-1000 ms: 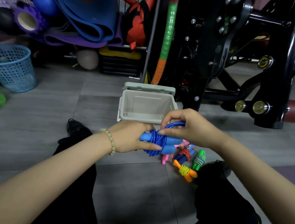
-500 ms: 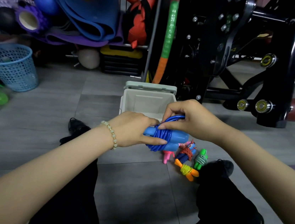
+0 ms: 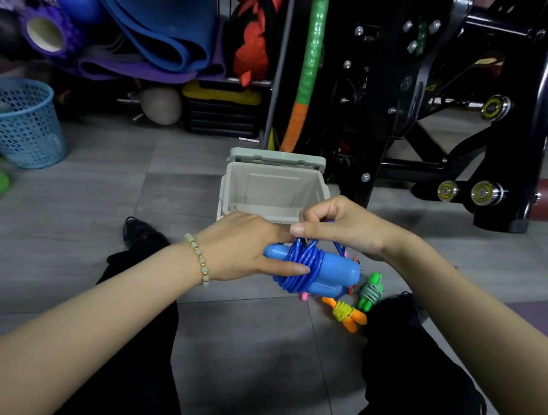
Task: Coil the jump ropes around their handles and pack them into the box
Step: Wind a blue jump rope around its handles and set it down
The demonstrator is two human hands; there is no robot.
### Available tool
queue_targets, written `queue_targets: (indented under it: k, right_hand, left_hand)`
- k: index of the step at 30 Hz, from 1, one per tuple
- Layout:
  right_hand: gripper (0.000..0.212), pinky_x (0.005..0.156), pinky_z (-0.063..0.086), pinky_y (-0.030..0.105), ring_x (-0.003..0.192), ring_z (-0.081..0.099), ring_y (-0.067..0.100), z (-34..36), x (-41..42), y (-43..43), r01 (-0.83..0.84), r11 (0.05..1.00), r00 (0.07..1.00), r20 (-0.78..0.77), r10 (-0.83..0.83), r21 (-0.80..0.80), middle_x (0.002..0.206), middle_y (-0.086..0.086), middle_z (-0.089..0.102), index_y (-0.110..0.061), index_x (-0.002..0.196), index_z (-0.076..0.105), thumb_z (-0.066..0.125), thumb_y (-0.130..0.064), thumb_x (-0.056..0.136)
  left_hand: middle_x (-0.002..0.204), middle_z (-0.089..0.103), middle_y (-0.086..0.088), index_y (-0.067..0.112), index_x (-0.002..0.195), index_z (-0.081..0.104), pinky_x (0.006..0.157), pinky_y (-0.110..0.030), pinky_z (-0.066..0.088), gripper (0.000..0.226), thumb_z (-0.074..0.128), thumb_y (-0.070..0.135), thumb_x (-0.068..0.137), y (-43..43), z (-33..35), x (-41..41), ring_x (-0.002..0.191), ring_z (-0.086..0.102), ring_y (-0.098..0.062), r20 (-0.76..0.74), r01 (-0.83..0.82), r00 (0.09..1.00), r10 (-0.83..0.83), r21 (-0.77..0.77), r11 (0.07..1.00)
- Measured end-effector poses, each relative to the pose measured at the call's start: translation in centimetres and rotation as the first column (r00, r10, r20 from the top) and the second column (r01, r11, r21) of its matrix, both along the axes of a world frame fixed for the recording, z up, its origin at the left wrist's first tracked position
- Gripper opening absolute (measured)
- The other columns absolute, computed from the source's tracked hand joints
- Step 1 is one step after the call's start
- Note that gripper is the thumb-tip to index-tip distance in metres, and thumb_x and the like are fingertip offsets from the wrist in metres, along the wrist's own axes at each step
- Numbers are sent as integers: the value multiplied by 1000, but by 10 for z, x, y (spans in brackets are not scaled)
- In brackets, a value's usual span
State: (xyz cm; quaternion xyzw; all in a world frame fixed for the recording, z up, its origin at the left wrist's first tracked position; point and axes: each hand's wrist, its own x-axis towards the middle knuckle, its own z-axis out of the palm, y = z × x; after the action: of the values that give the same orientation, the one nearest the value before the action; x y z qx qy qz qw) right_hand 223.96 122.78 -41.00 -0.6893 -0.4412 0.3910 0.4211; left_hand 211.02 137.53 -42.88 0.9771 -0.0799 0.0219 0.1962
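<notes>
left hand (image 3: pixel 243 250) grips blue handles (image 3: pixel 339 270); right hand (image 3: pixel 342 228), fingers curled, pinches the cord (image 3: pixel 299 267). best pulled taut, end tucked, then box (image 3: pixel 234 185).

Right hand (image 3: pixel 342 226) has lifted off the blue handles (image 3: pixel 337 272), baring their right ends. It now pinches the rope (image 3: pixel 301 266) above the bundle. Open loop gone from view; wrap possibly one turn thicker, partly hidden.

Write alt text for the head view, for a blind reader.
A person's left hand grips a blue jump rope by its handles, cord coiled around them, while the right hand pinches the cord above. An open grey box stands behind on the floor; small coiled ropes lie nearby.
</notes>
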Motion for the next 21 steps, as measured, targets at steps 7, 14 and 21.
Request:
queue_targets:
  k: [7, 14, 21]
  right_hand:
    - [46, 54, 40, 13, 51, 47, 3, 1, -7, -1, 45, 993, 988, 140, -59, 105, 56, 8, 52, 13, 66, 56, 64, -29, 82]
    - [66, 70, 47, 29, 69, 54, 15, -10, -12, -2, 33, 994, 982, 189, -13, -105, 76, 19, 63, 8, 84, 66, 56, -57, 81]
    - [36, 104, 43, 32, 115, 59, 9, 0, -27, -16, 25, 997, 998, 54, -28, 68, 121, -6, 65, -21, 114, 67, 51, -40, 89]
  left_hand:
    - [71, 64, 9, 40, 96, 64, 60, -12, 36, 56, 34, 79, 68, 10, -7, -6, 69, 55, -4, -3, -34, 999, 34, -167, 985]
    - [69, 65, 4, 29, 93, 67, 62, -24, 43, 59, 38, 75, 70, 6, -16, -10, 66, 57, -11, -31, -18, 999, 10, -265, 964]
    - [58, 63, 18, 54, 74, 64, 45, -25, 46, 16, 53, 58, 85, 10, -20, -15, 49, 55, -6, -131, -97, 991, 24, -593, 799]
